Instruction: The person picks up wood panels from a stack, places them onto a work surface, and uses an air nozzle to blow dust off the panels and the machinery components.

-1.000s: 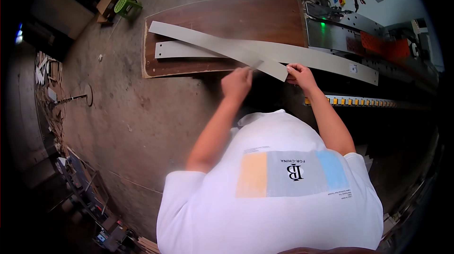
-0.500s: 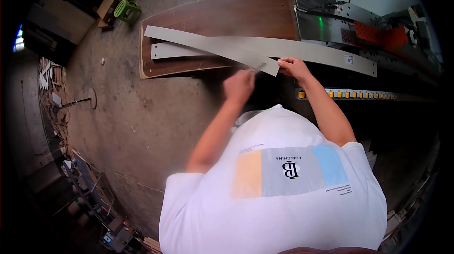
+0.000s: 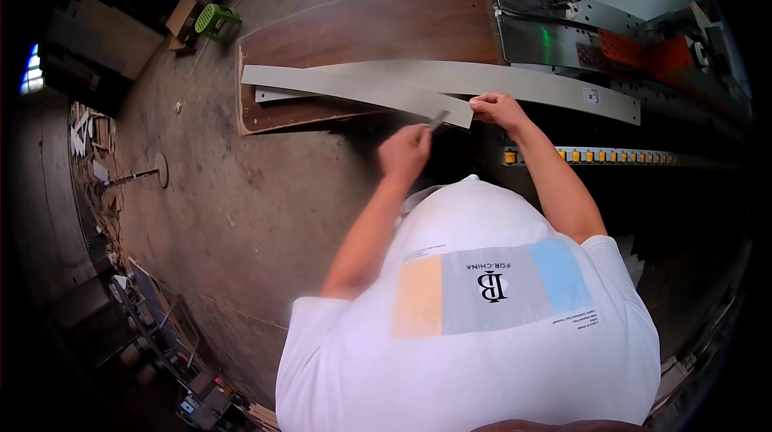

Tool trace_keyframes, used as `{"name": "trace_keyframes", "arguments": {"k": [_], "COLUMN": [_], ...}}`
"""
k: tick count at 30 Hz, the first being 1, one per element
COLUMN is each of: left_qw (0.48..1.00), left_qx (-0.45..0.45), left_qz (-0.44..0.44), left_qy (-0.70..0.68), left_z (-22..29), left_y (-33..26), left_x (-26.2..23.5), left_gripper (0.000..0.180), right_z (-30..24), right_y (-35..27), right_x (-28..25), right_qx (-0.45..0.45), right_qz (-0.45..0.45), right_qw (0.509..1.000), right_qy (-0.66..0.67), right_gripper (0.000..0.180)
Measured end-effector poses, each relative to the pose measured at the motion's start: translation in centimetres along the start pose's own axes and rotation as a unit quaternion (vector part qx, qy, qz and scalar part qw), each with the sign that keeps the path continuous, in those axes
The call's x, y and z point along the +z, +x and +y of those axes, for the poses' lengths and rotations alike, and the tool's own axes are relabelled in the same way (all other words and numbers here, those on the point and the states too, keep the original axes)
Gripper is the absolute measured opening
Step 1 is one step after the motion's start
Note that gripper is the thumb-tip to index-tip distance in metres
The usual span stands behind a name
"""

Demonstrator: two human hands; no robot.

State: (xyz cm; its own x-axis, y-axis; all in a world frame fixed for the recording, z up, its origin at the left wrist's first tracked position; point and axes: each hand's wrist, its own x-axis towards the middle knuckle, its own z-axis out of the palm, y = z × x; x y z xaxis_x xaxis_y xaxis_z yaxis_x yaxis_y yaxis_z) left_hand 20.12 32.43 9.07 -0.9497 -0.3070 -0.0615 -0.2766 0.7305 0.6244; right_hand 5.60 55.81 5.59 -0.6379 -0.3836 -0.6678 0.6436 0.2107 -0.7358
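Note:
My right hand pinches the near right corner of a light grey flat strip. This strip lies slantwise across a longer grey strip with holes at its ends and a small white label. My left hand is closed around a small, thin grey tool, whose tip lies at the strip's near edge, close to its right end. The tool's exact kind does not show. Both strips rest on a brown wooden board.
At the right stands a metal machine with orange perforated guards and a green light spot. A rail with yellow blocks runs below it. A green stool and a cardboard box stand at the far left on the concrete floor.
The upper strip's left end has swung nearer, so it covers more of the lower strip. My left hand has shifted slightly, and the tool in it shows more clearly. The right hand keeps its pinch.

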Motion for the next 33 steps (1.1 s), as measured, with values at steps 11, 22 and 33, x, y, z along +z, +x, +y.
{"name": "trace_keyframes", "arguments": {"k": [11,22,33], "left_qw": [0.992,0.99,0.988], "left_qx": [0.064,0.096,0.065], "left_qz": [-0.038,-0.012,-0.066], "left_qy": [0.099,0.102,0.122], "left_z": [3.7,3.8,4.0], "left_y": [-0.7,-0.6,-0.3], "left_x": [1.7,2.2,1.7], "left_gripper": [0.018,0.017,0.017], "right_z": [1.1,0.8,0.5], "right_y": [0.9,1.1,1.1], "right_x": [0.0,-0.1,-0.1], "right_qx": [-0.035,-0.044,-0.049], "right_qz": [-0.009,-0.022,-0.031], "right_qw": [0.998,0.997,0.997], "right_qy": [0.046,0.058,0.058], "right_gripper": [0.025,0.023,0.023]}}
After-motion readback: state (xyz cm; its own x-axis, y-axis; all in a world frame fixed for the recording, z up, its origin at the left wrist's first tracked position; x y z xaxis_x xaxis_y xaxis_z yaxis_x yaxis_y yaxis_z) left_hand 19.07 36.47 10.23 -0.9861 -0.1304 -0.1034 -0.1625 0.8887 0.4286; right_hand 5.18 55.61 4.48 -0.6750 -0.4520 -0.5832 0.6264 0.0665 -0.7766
